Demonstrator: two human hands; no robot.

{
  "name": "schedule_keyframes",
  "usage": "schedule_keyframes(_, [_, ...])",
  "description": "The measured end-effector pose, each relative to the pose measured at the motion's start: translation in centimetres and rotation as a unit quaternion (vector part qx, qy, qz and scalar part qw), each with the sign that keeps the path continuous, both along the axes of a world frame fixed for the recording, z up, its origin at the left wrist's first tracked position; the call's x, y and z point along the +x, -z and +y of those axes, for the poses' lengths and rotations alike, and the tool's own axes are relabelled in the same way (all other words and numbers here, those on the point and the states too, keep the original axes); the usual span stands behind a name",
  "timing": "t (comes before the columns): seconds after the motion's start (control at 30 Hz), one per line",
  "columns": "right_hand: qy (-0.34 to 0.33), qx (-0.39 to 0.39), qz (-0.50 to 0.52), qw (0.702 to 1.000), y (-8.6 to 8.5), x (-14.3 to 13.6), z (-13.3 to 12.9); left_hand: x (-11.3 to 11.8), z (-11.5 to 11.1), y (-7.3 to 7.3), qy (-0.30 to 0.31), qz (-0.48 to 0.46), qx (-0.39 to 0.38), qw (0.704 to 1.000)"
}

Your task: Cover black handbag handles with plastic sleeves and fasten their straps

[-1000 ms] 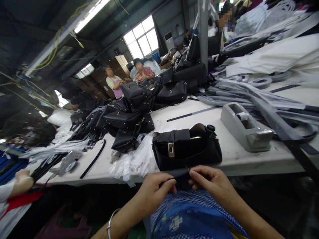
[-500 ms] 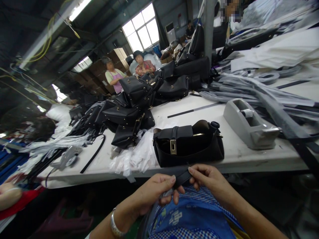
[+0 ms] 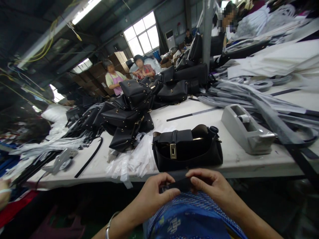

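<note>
Between my two hands, just past the table's near edge, is a dark strap piece [image 3: 183,184]. My left hand [image 3: 159,189] pinches its left end, thumb on top. The right end is gripped by my right hand [image 3: 205,181], thumb and fingers pressed together. Directly beyond them a black handbag [image 3: 186,149] stands upright on the white table [image 3: 239,167], its top partly open, with a gold clasp plate [image 3: 173,151] at the front. What lies under my fingers is hidden.
A grey tape dispenser [image 3: 248,132] stands right of the bag. Black bags [image 3: 137,96] are piled behind left, with crumpled white wrapping [image 3: 134,159] near the edge. A smaller dispenser [image 3: 62,161] is at left. Wrapped straps [image 3: 249,96] lie at right. Several people are farther back.
Both my hands have closed in on the strap piece, which now lies more level. My left hand has turned, its fingers curling behind. The view has shifted slightly.
</note>
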State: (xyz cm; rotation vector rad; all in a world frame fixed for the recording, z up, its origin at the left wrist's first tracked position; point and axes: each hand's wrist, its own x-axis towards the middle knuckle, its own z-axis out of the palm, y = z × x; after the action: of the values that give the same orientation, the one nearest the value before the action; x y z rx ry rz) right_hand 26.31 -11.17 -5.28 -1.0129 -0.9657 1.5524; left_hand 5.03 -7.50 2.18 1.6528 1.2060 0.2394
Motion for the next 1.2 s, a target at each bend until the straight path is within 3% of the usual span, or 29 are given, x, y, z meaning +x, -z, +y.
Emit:
schedule_keyframes(0.1, [0.012, 0.056, -0.070, 0.996, -1.7, 0.4, -0.5, 0.8, -0.3, -1.4, 0.019, 0.091, 0.142, 0.986])
schedule_keyframes(0.17, [0.030, 0.100, -0.138, 0.985, -3.0, 0.8, -0.9, 1.6, -0.4, -2.8, 0.042, 0.099, 0.176, 0.979])
schedule_keyframes(0.37, [0.083, 0.133, -0.103, 0.982, -6.5, 3.2, -0.6, 5.7, 2.2, -8.4, 0.166, -0.016, 0.054, 0.985])
schedule_keyframes(0.43, [0.169, 0.170, -0.127, 0.963, -6.7, 5.1, 0.5, 7.2, 4.2, -10.2, 0.178, -0.016, 0.081, 0.980])
schedule_keyframes(0.53, [0.328, 0.224, -0.234, 0.887, -5.5, 8.1, 3.1, 9.5, 7.6, -11.7, 0.178, -0.007, 0.129, 0.976])
schedule_keyframes(0.6, [0.316, 0.249, -0.303, 0.864, -4.1, 9.6, 5.0, 10.8, 9.6, -11.7, 0.182, 0.020, 0.134, 0.974])
schedule_keyframes(0.73, [0.191, 0.241, -0.275, 0.911, -2.0, 10.4, 7.2, 13.0, 11.6, -10.3, 0.187, 0.077, 0.122, 0.972])
schedule_keyframes(0.9, [0.126, 0.228, -0.173, 0.950, -1.4, 10.2, 7.5, 14.4, 11.8, -9.7, 0.174, 0.105, 0.134, 0.970])
schedule_keyframes(1.1, [0.115, 0.257, -0.176, 0.943, -1.0, 10.2, 7.8, 14.7, 12.3, -9.3, 0.168, 0.149, 0.088, 0.971])
schedule_keyframes(1.2, [0.179, 0.250, -0.195, 0.931, -1.3, 9.1, 7.5, 14.7, 12.4, -9.2, 0.176, 0.149, 0.105, 0.967])
